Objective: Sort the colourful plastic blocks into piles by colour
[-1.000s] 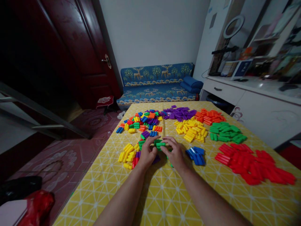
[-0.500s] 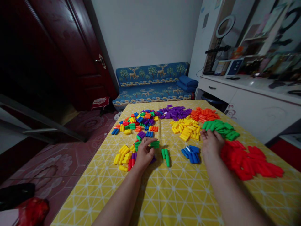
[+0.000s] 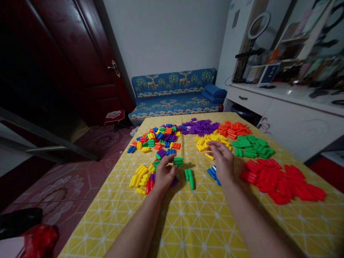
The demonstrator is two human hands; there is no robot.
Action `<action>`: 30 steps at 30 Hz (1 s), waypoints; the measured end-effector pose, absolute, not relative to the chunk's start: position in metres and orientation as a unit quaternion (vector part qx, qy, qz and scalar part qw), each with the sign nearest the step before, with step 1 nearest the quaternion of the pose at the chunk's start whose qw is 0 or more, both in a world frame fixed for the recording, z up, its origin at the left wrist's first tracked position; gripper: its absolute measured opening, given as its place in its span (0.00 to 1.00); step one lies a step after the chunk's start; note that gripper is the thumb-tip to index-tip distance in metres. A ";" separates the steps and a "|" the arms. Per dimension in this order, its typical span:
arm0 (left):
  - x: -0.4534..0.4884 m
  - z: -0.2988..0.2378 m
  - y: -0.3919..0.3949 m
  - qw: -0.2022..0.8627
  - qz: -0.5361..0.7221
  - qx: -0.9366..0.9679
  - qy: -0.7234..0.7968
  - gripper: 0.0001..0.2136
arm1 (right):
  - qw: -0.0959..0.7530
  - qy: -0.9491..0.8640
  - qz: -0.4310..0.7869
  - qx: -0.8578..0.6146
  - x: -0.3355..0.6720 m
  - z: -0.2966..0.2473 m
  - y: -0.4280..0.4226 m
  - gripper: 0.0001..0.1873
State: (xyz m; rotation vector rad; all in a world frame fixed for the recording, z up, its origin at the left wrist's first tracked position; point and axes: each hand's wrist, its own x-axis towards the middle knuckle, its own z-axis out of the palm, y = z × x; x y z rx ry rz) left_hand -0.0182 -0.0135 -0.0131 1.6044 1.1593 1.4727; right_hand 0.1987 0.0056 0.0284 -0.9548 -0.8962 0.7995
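Colour-sorting, apparently at the picking-apart step: one green block (image 3: 178, 162), seemingly pinched in left hand (image 3: 163, 173), mid-table; right hand (image 3: 224, 161), fingers parted (nothing seen between them), near yellow pile (image 3: 202, 142), next calling for a careful pinch.

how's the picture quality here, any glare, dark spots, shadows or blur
Head view: dim overall, nearly black left of the door; head view: small glare spot on the dresser top, glints on the blue pieces; head view: soft shadow on the cloth beside the left forearm; head view: clutter at right looks smeared.
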 end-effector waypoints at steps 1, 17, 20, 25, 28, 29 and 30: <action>-0.018 -0.012 -0.014 0.336 0.566 0.611 0.440 0.18 | 0.667 -0.467 0.377 -0.441 0.189 0.029 0.001 0.13; -0.020 -0.001 -0.022 0.133 0.503 0.754 0.402 0.12 | 0.495 -0.642 0.350 -0.469 0.159 0.014 -0.010 0.12; -0.022 0.007 -0.026 -0.042 0.470 0.735 0.487 0.12 | 0.584 -0.552 0.348 -0.483 0.178 0.016 -0.001 0.14; -0.025 0.011 -0.029 -0.130 0.363 0.687 0.616 0.19 | 0.774 -0.266 0.326 -0.473 0.229 0.012 0.020 0.19; -0.026 0.007 -0.027 -0.124 0.303 0.678 0.658 0.21 | 0.835 -0.170 0.311 -0.421 0.258 0.005 0.030 0.18; -0.027 0.006 -0.026 -0.118 0.286 0.676 0.669 0.21 | 0.847 -0.166 0.301 -0.406 0.265 0.004 0.033 0.19; -0.028 0.005 -0.025 -0.111 0.272 0.675 0.678 0.20 | 0.857 -0.169 0.287 -0.392 0.270 0.002 0.034 0.20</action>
